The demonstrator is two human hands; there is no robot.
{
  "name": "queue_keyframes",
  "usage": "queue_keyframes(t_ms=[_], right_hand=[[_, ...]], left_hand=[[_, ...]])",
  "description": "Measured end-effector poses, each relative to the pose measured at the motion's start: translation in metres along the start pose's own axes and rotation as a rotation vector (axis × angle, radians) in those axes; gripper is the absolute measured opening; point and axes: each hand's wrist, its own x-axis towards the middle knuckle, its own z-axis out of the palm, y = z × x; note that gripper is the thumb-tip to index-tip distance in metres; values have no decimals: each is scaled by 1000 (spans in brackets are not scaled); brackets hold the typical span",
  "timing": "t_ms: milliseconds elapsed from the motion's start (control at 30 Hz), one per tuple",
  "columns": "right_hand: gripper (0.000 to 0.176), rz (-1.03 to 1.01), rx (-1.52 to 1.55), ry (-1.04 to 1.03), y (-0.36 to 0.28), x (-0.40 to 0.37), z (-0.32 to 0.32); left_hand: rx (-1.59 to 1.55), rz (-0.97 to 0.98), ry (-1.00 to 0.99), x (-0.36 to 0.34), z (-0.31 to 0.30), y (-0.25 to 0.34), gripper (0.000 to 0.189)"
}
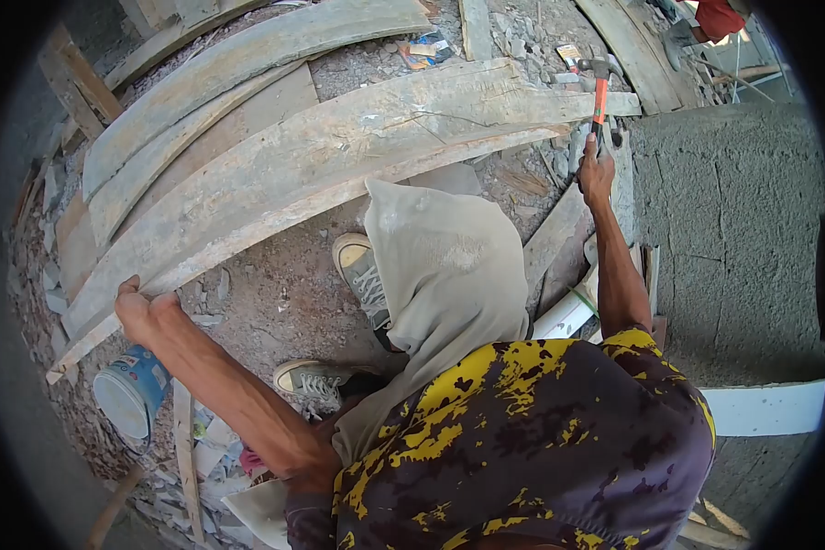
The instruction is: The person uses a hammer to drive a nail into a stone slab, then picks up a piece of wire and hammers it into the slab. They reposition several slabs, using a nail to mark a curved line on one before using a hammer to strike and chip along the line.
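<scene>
My right hand (597, 176) is wrapped round the lower end of a hammer (599, 96) with an orange and black handle. The dark hammer head points up and away, close to the far right end of a long wooden board (339, 137). Toward the near left end of that board, my left hand (147, 312) grips its edge; part of the fingers is hidden. The board is dusty, cracked near its right part, and lies slanted across the ground in front of my shoes (362, 266). Just below my left hand stands a blue bucket (133, 390).
More weathered boards (247, 69) lie beyond the long one. Rubble and wood scraps cover the ground. A rough concrete slab (724, 229) rises on the right, with a white curved strip (765, 408) by it. Another person's leg (683, 41) shows at top right.
</scene>
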Motion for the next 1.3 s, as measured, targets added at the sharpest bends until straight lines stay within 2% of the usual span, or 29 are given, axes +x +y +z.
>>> queue_keyframes(t_ms=[33,100,167,233,367,433,500,567,600,667,700,767,800,833,867,933,967,1000,1033,1100,1133,1167,1200,1233,1267,1300], right_hand=[[56,-93,-68,106,18,-5,11],[52,-101,-56,273,22,-36,35],[47,-27,-125,140,40,-56,53],[45,-77,-338,-76,89,-50,77],[46,-22,-360,-96,87,-65,90],[51,10,-354,-69,74,-63,83],[53,45,-344,-64,73,-52,73],[55,-9,-322,-138,70,-37,48],[55,-57,-281,-131,56,-36,32],[50,-11,-101,149,5,-54,9],[50,-9,-101,143,4,-51,13],[39,-57,305,485,8,-47,19],[32,42,367,440,11,-58,33],[36,-73,43,330,26,-74,41],[43,-36,-418,-124,70,-72,48],[46,-41,-386,-144,72,-77,32],[48,-61,-349,-162,67,-63,32],[48,-84,-318,-84,71,-61,29],[48,-36,-202,7,32,-77,12],[47,7,62,261,-3,-81,2],[47,20,64,263,-2,-84,7],[45,-21,152,367,1,-81,13],[43,-64,240,472,7,-77,20],[43,-54,246,484,36,-74,32],[40,-109,-62,157,84,-67,48],[38,-163,-373,-179,109,-64,56]], left_hand=[[17,5,-40,16,0,1,24],[50,16,-91,11,3,7,25],[5,-29,-22,-17,14,19,27],[-10,15,-69,-17,16,26,28],[5,52,-48,-75,35,56,29],[-73,64,-106,-88,49,63,30],[-19,215,-123,-106,55,72,34],[-19,161,-164,-79,63,80,37],[-25,149,-124,-83,67,80,36],[-27,138,-72,-82,66,79,36],[-12,135,-88,-75,63,79,36],[16,138,-119,-66,61,81,36],[25,110,-118,-68,62,82,37],[30,81,-115,-68,63,82,38],[27,79,-124,-62,65,84,38],[125,218,-214,-68,67,87,37],[90,215,-211,-70,76,93,37],[104,272,-216,-111,79,105,34],[139,336,-229,-135,78,113,33],[122,327,-293,-103,95,125,32],[152,313,-350,-104,99,128,32],[159,316,-361,-105,102,129,32],[119,297,-348,-122,103,129,25],[75,279,-338,-133,106,131,18],[69,282,-355,-131,115,130,18],[90,301,-274,-120,125,127,20]])
